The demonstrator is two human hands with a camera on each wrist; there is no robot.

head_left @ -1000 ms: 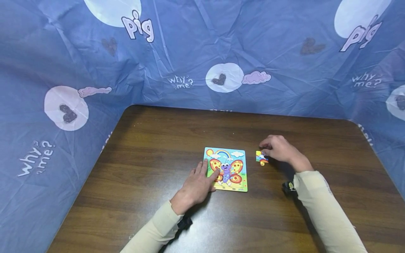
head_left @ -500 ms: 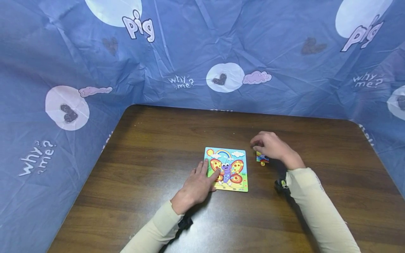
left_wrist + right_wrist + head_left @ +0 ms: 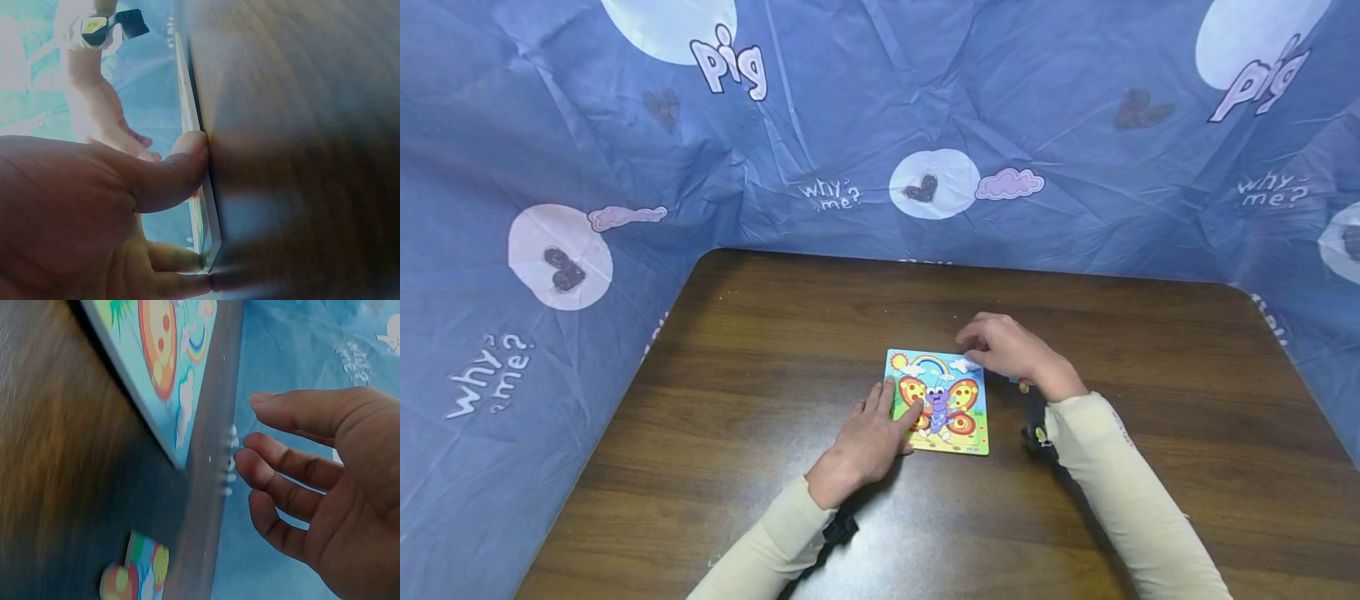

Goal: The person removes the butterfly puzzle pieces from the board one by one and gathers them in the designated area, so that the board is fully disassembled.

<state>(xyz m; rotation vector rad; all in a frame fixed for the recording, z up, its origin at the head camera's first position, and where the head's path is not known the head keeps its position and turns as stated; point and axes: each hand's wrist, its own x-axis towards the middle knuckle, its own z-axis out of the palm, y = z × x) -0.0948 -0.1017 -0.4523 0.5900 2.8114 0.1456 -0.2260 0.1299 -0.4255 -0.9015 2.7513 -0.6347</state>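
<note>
A square butterfly jigsaw puzzle [image 3: 964,423] lies flat on the brown table. My left hand [image 3: 863,437] rests on its left side; the fingers look mostly straight. In the left wrist view, the thumb [image 3: 187,159] touches the board's edge and other fingertips meet it near a corner. My right hand [image 3: 1006,348] hovers by the board's upper right corner. Nothing shows between its loosely bent fingers [image 3: 281,481] in the right wrist view. Right of the board lies a colourful loose jigsaw piece [image 3: 147,572], mostly hidden by the right hand in the head view.
The wooden table [image 3: 760,333] extends around the board on all sides. A blue printed cloth [image 3: 850,125] hangs along its far and side edges. Black wrist cameras sit under both cuffs; the right one [image 3: 1033,437] is close to the tabletop.
My right hand has moved left from above the loose jigsaw piece to the puzzle's upper right corner. The piece stays on the table. My left hand and the puzzle have not visibly moved.
</note>
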